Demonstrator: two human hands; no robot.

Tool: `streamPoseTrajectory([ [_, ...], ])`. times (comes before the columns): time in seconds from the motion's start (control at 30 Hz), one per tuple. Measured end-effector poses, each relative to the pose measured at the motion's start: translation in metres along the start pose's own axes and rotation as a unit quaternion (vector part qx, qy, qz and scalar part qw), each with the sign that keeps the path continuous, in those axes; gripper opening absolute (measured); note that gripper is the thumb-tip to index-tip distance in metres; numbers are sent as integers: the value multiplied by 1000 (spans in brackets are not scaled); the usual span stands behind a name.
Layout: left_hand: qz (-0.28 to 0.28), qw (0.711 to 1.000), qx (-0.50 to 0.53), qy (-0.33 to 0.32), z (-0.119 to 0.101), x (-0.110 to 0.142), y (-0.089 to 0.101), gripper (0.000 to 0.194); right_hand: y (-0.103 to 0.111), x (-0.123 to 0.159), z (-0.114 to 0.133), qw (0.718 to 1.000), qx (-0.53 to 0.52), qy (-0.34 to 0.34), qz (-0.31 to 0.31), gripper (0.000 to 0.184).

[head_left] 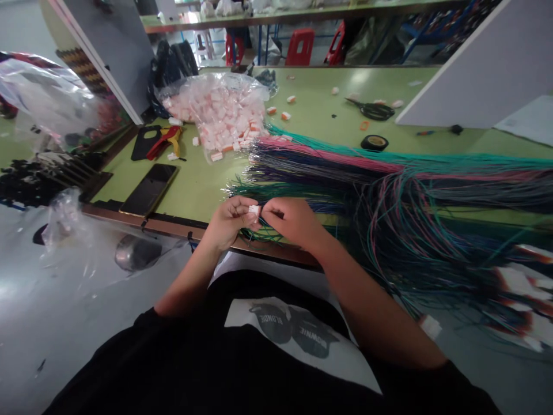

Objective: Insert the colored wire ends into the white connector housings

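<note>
Between the thumb and fingers of my left hand point(233, 220) is a small white connector housing point(254, 210). Close on its right, my right hand point(291, 219) pinches a thin dark wire whose end is at the housing; whether it sits inside I cannot tell. Behind my hands, bundles of cut wires lie across the table: teal wires point(337, 147), pink wires point(328, 154), grey and dark ones, with bare metal ends pointing left. Green wires point(268, 235) pass beneath my hands. A clear bag of white-and-orange connectors point(224, 106) lies open beyond them.
A phone point(149, 189) lies left of my hands, near red-and-yellow pliers point(166, 141). Scissors point(374, 109) and black tape point(374, 142) are at the back right. Finished-looking wires with white connectors point(518, 288) hang over the table's front right. White panels point(479, 63) stand on both sides.
</note>
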State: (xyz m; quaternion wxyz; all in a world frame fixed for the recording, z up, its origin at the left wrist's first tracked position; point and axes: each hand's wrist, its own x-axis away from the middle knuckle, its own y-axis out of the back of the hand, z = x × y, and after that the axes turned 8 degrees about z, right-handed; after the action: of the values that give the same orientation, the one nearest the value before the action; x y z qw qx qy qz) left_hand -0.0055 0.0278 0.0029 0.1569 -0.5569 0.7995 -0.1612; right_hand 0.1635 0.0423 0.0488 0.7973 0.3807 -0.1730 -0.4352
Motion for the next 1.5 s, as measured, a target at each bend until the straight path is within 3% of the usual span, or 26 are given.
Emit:
streamPoseTrajectory([
  [0.1, 9, 1000, -3, -1, -1, 1, -1, 41, 32, -13, -15, 998, 38, -40, 29, 17],
  [0.17, 15, 1000, -6, 1, -2, 1, -1, 40, 55, -28, -34, 981, 134, -124, -59, 18],
  [0.23, 19, 1000, -6, 5, -2, 0, -1, 40, 69, -44, -55, 943, 231, -218, -100, 22],
  [0.3, 22, 1000, -3, 11, -2, 0, 0, 42, 71, -57, -70, 918, 285, -269, -67, 24],
  [0.37, 22, 1000, -1, 10, -1, 0, 0, 42, 66, -64, -78, 905, 322, -275, -32, 28],
  [0.53, 23, 1000, -13, 14, 2, -1, 2, 42, 66, -59, -78, 908, 331, -254, -40, 28],
  [0.6, 23, 1000, -14, 15, 1, -1, 2, 42, 75, -55, -75, 908, 296, -279, -102, 27],
  [0.7, 16, 1000, -8, 7, 1, -1, 2, 42, 87, -46, -67, 880, 227, -337, -247, 28],
  [0.77, 9, 1000, -8, 2, 2, -1, 2, 41, 87, -39, -57, 895, 195, -306, -261, 27],
  [0.87, 6, 1000, -13, -2, 4, -1, 4, 38, 78, -27, -40, 967, 160, -167, -107, 22],
  [0.9, 8, 1000, -14, -4, 4, -2, 5, 38, 74, -22, -34, 975, 161, -141, -51, 20],
  [0.97, 14, 1000, -14, -7, 5, -2, 6, 39, 71, -11, -25, 962, 208, -176, 5, 20],
  [1.03, 21, 1000, -10, -10, 5, -3, 6, 40, 71, 0, -19, 929, 266, -256, -20, 22],
  [1.07, 23, 1000, -7, -10, 5, -3, 6, 41, 72, 6, -16, 925, 267, -266, -42, 23],
  [1.1, 23, 1000, -4, -11, 4, -3, 6, 41, 72, 11, -14, 937, 241, -245, -63, 22],
  [1.2, 20, 1000, 0, -6, 3, -3, 5, 42, 60, 20, -8, 991, 73, -83, -74, 20],
  [1.3, 21, 1000, -3, 4, 1, -2, 4, 42, 36, 17, -2, 998, -38, 14, -48, 22],
  [1.4, 19, 1000, -4, 5, 1, -2, 3, 41, 15, 10, 0, 998, -48, 28, -44, 20],
  [1.5, 9, 1000, 4, 8, 0, -2, 2, 45, 6, 7, 0, 998, 3, -9, -69, 15],
])
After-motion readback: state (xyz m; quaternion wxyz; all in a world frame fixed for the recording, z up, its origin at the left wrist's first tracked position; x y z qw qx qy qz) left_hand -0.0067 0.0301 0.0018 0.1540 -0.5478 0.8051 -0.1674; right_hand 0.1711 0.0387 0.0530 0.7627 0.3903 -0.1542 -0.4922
